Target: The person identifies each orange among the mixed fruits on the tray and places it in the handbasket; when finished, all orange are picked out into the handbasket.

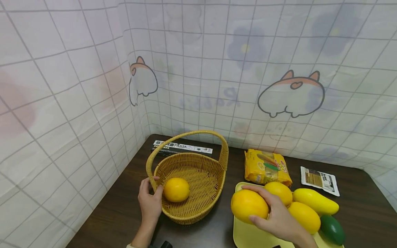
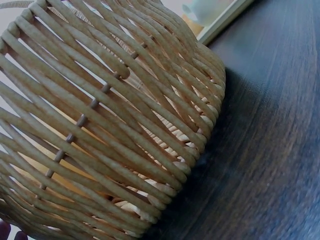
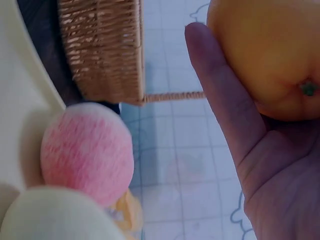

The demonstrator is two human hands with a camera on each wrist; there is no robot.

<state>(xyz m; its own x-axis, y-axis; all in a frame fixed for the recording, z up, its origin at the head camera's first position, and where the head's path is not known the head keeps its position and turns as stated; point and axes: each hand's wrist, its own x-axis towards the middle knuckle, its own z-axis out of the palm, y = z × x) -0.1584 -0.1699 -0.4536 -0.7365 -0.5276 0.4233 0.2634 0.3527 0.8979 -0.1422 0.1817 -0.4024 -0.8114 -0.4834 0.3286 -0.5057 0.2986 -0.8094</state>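
Observation:
In the head view my right hand (image 1: 276,217) grips a round yellow-orange fruit, an orange by its look (image 1: 249,206), above the yellow tray (image 1: 240,232). The right wrist view shows a small green stem nub on this orange (image 3: 270,55), and my thumb along its side. My left hand (image 1: 151,198) holds the wicker basket (image 1: 198,215) at its left rim, by the foot of the handle. Inside the basket lies another yellow-orange fruit (image 1: 176,189). Woven basket wall (image 2: 120,110) fills most of the left wrist view.
On the tray's right side are several yellow fruits (image 1: 304,217) and a dark green one (image 1: 332,229). A pink peach (image 3: 87,152) shows in the right wrist view. Behind stand a yellow packet (image 1: 266,167), a flat sachet (image 1: 320,181) and a pasta box (image 1: 183,147), near the curtain.

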